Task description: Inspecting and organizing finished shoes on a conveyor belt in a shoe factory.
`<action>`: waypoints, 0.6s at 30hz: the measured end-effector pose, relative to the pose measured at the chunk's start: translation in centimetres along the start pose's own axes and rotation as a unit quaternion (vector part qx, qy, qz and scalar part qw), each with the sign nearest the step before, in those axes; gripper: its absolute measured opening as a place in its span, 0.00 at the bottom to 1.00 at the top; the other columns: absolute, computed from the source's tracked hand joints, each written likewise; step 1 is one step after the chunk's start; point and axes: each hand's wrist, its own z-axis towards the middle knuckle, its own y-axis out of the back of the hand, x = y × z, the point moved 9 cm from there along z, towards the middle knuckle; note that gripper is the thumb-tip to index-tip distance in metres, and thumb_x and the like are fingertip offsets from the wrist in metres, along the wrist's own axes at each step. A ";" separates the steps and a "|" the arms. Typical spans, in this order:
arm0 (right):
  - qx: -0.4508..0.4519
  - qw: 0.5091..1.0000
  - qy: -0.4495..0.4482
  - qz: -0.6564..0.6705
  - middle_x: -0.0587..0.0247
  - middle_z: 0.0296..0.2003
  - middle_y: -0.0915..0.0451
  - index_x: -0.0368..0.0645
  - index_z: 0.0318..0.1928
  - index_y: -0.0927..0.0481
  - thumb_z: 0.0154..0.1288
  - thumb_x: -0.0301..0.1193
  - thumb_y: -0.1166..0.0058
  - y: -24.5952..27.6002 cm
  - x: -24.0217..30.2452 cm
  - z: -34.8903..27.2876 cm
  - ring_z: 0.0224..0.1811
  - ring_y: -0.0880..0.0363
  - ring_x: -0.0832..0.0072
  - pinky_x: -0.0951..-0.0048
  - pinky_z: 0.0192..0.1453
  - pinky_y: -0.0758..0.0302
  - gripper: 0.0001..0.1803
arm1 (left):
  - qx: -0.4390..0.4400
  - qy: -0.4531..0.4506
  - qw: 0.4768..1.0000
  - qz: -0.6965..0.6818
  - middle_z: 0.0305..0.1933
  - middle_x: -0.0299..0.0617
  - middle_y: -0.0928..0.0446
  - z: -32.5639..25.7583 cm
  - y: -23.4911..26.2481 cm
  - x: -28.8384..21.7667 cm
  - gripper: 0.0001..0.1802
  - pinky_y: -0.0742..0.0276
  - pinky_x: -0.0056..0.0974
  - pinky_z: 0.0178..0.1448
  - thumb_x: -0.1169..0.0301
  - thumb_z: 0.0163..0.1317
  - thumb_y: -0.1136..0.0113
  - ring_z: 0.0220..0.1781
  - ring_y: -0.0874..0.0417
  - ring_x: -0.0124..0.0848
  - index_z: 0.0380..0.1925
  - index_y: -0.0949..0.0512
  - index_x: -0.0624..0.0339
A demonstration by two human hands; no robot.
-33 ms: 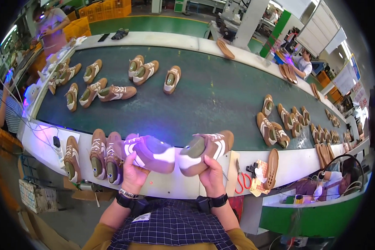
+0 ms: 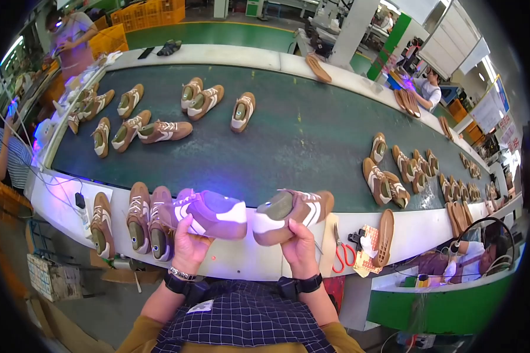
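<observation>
My left hand (image 2: 192, 247) grips a brown sneaker (image 2: 209, 216) with white side stripes and a white heel patch, its heel facing right. Purple light falls over this shoe. In my right hand (image 2: 301, 250) is a matching sneaker (image 2: 297, 213), heel to the left and toe to the right. The two heels face each other a small gap apart, above the near white ledge of the conveyor. Both thumbs press on the shoes' sides; most other fingers are hidden behind or below. Left of my left hand, three more sneakers (image 2: 138, 220) stand on the ledge.
The dark green conveyor belt (image 2: 300, 153) carries several brown sneakers at left and right. Red-handled pliers (image 2: 343, 256) and a loose tan sole (image 2: 384, 238) lie on the ledge (image 2: 241, 259) to my right. Co-workers (image 2: 428, 91) are around the line.
Both sneakers have tilted slightly in my hands. The right one's toe has dropped a little and shifted right.
</observation>
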 end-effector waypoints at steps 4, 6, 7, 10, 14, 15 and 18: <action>-0.036 0.999 -0.013 -0.013 0.59 0.53 0.28 0.37 0.57 0.35 0.57 0.23 0.48 2.0 -0.6 -0.4 0.56 0.29 0.66 0.62 0.64 0.34 0.26 | -0.010 0.014 1.000 0.015 0.54 0.39 0.27 0.3 1.2 1.0 0.28 0.31 0.49 0.60 0.61 0.54 0.40 0.55 0.27 0.38 0.56 0.33 0.53; -0.057 0.998 0.015 -0.014 0.60 0.51 0.27 0.39 0.57 0.34 0.56 0.23 0.46 2.0 -0.4 -0.6 0.55 0.28 0.67 0.63 0.63 0.33 0.26 | -0.038 0.002 0.999 0.023 0.54 0.39 0.27 0.6 1.5 1.3 0.28 0.31 0.49 0.59 0.60 0.54 0.40 0.55 0.27 0.37 0.55 0.32 0.54; -0.058 0.998 0.016 -0.014 0.60 0.51 0.27 0.39 0.57 0.34 0.56 0.23 0.46 2.0 -0.4 -0.6 0.55 0.28 0.67 0.63 0.63 0.33 0.26 | -0.037 0.002 0.999 0.023 0.54 0.39 0.27 0.6 1.6 1.4 0.28 0.31 0.49 0.59 0.60 0.54 0.40 0.55 0.27 0.37 0.55 0.32 0.54; -0.069 0.998 0.007 -0.003 0.61 0.50 0.26 0.40 0.56 0.34 0.56 0.24 0.45 2.0 -0.5 -0.7 0.53 0.27 0.68 0.64 0.62 0.31 0.26 | -0.043 0.009 0.999 0.012 0.54 0.39 0.28 0.8 1.9 1.8 0.28 0.30 0.48 0.58 0.61 0.53 0.39 0.55 0.27 0.37 0.54 0.32 0.54; -0.077 0.997 -0.002 0.008 0.61 0.50 0.26 0.41 0.56 0.33 0.57 0.25 0.45 2.1 -0.5 -0.7 0.53 0.27 0.69 0.64 0.61 0.30 0.25 | -0.049 0.009 0.999 0.016 0.53 0.39 0.28 0.9 2.2 2.0 0.28 0.30 0.49 0.59 0.61 0.53 0.38 0.55 0.27 0.38 0.54 0.32 0.54; -0.077 0.997 -0.006 0.010 0.61 0.51 0.26 0.42 0.56 0.34 0.57 0.25 0.45 2.2 -0.6 -0.7 0.53 0.27 0.69 0.64 0.60 0.30 0.25 | -0.052 0.010 0.998 0.015 0.53 0.39 0.27 0.9 2.2 2.1 0.28 0.30 0.49 0.59 0.61 0.53 0.38 0.55 0.27 0.38 0.54 0.32 0.54; -0.082 0.997 -0.003 0.008 0.61 0.51 0.26 0.41 0.56 0.33 0.58 0.26 0.46 2.4 -0.7 -0.6 0.53 0.27 0.69 0.64 0.60 0.30 0.24 | -0.048 0.013 0.999 0.015 0.53 0.39 0.28 0.7 1.9 2.3 0.28 0.30 0.49 0.59 0.62 0.53 0.38 0.56 0.28 0.38 0.54 0.32 0.54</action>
